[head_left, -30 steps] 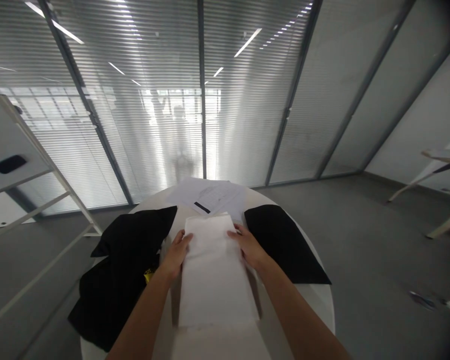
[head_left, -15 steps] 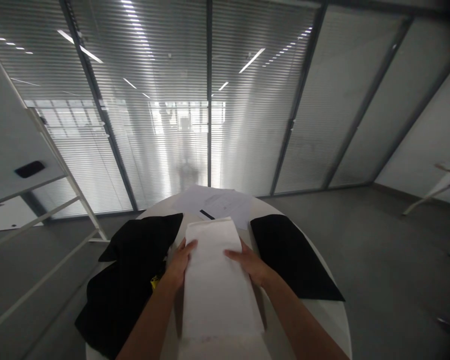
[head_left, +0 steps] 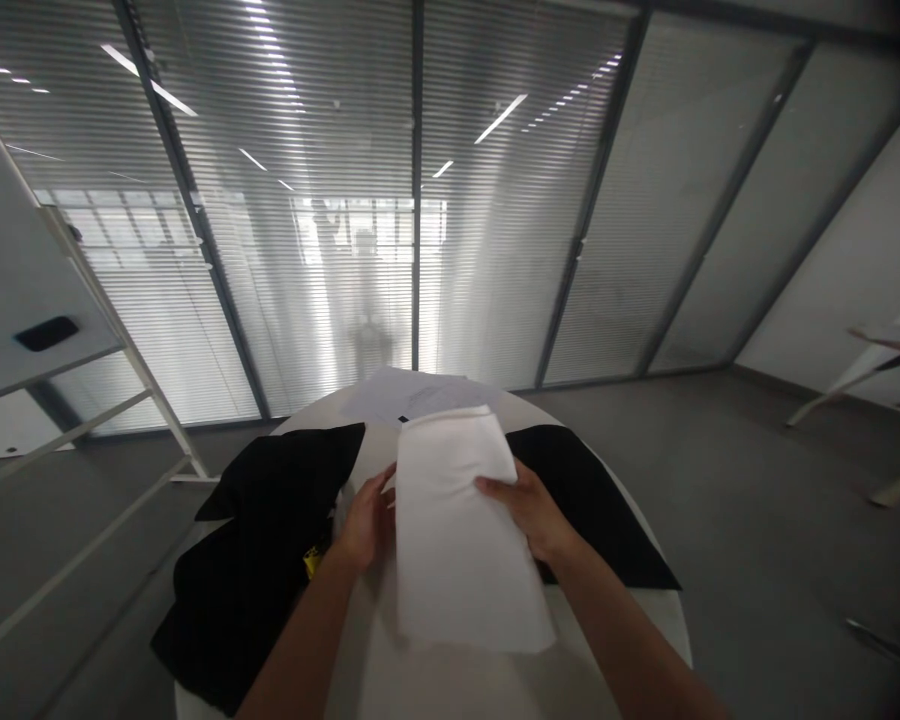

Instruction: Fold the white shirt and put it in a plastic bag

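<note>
Fingers [head_left: 526,472] of my right hand [head_left: 544,520] clasp the folded white sheet [head_left: 465,560] by its three o'clock edge, thumb lying across the upper face, the others mostly hidden from me. Over the feed I can't tell whether it is cloth or paper, or whether its near end touches the round white table [head_left: 679,620]. At its nine o'clock edge sits my left hand [head_left: 366,522], fingers loosely bent right beside the border; I cannot tell whether they grip it. Taking the sheet as my dial's centre, I see printed papers [head_left: 390,393] at eleven to twelve, partly covered by its far end. Out at nine, past my left hand, lies a rumpled black cloth [head_left: 270,530], with a small yellow item [head_left: 312,561] at its inner edge, too small for me to identify. A flatter black piece [head_left: 607,520] lies at three, partly behind my right hand. Farther off, I have a whiteboard [head_left: 30,250] at ten and glass panels with blinds [head_left: 495,270] at twelve.
</note>
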Tool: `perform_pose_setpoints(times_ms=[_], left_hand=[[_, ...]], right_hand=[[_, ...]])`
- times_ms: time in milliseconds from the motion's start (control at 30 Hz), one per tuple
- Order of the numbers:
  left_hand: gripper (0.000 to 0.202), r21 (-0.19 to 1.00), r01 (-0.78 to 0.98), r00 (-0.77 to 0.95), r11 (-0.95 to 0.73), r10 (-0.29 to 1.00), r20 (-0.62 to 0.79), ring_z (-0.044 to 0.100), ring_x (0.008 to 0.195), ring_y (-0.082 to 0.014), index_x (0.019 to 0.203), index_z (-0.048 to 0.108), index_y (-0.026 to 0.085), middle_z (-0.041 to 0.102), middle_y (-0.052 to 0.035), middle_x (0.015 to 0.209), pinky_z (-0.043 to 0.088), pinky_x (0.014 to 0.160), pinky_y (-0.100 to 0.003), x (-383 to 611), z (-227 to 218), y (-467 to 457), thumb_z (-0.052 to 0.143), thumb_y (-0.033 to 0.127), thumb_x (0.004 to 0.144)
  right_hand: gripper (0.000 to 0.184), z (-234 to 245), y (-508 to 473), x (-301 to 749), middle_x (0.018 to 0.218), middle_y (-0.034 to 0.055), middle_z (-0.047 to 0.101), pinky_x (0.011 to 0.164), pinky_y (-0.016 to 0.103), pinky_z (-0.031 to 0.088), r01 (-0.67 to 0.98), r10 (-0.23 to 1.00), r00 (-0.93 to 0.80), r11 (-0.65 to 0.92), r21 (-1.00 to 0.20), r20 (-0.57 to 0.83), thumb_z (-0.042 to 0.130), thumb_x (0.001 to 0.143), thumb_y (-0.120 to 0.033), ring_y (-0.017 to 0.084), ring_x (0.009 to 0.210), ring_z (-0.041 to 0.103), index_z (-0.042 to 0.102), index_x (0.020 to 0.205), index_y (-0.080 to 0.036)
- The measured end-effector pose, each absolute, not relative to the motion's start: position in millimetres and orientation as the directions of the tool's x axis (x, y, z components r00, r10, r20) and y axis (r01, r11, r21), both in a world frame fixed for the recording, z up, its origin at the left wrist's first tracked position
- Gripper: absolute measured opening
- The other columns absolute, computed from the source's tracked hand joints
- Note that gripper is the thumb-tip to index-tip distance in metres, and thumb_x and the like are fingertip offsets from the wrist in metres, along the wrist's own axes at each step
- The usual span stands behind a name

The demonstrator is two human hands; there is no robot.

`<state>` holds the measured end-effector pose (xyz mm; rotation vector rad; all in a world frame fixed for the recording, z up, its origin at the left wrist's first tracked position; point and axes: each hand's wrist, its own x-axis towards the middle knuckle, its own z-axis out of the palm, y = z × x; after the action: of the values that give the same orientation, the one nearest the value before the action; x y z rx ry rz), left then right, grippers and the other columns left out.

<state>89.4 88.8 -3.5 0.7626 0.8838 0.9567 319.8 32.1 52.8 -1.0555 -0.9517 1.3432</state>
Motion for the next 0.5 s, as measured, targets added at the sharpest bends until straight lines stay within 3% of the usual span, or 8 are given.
perform_pose_setpoints(times_ms=[100, 300, 400, 500], left_hand=[[0.053, 0.767, -0.464, 0.444, 0.444, 0.865, -0.232, 0.066, 0.072, -0.022, 0.132, 0.05, 0.015, 0.067, -0.0124, 0.102, 0.052, 0.066, -0.036, 86.2, -7.3, 91.9, 0.047, 0.042, 0.087], [0.049, 0.746, -0.488, 0.48, 0.453, 0.853, -0.205, 0.067, 0.073, -0.0235, 0.128, 0.052, 0.01, 0.067, -0.0162, 0.104, 0.052, 0.072, -0.042, 80.5, -15.5, 96.0, 0.048, 0.035, 0.086], [0.046, 0.767, -0.481, 0.462, 0.426, 0.866, -0.192, 0.067, 0.073, -0.0228, 0.124, 0.056, 0.01, 0.068, -0.015, 0.1, 0.052, 0.074, -0.042, 81.7, -18.3, 95.2, 0.053, 0.033, 0.084], [0.044, 0.789, -0.466, 0.427, 0.4, 0.883, -0.196, 0.067, 0.071, -0.0223, 0.12, 0.058, 0.01, 0.069, -0.0133, 0.094, 0.053, 0.073, -0.041, 84.0, -20.2, 94.3, 0.058, 0.032, 0.081]], right_hand=[[0.048, 76.2, 24.2, 347.2, 0.089, 0.0063, 0.073, 0.062, 0.037, 0.056, -0.24, 0.991, 0.12, -0.025, -0.971, -0.055, 0.08, 0.064, -0.031, 0.025, 0.067, 0.069, 0.063, 0.107, -0.019], [0.045, 112.4, 33.9, 432.3, 0.082, 0.0111, 0.073, 0.059, 0.037, 0.057, -0.156, 0.966, 0.25, -0.031, -0.987, -0.07, 0.081, 0.062, -0.029, 0.025, 0.061, 0.068, 0.067, 0.102, -0.015], [0.048, 100.7, 51.8, 480.1, 0.088, 0.0123, 0.073, 0.064, 0.04, 0.057, -0.082, 0.962, 0.225, -0.14, -0.987, -0.155, 0.08, 0.062, -0.031, 0.026, 0.066, 0.069, 0.066, 0.105, -0.015], [0.05, 68.0, 67.6, 514.7, 0.084, 0.0114, 0.073, 0.065, 0.038, 0.055, 0.162, 0.911, 0.293, -0.345, -0.924, -0.289, 0.08, 0.06, -0.033, 0.027, 0.069, 0.068, 0.066, 0.103, -0.013]])
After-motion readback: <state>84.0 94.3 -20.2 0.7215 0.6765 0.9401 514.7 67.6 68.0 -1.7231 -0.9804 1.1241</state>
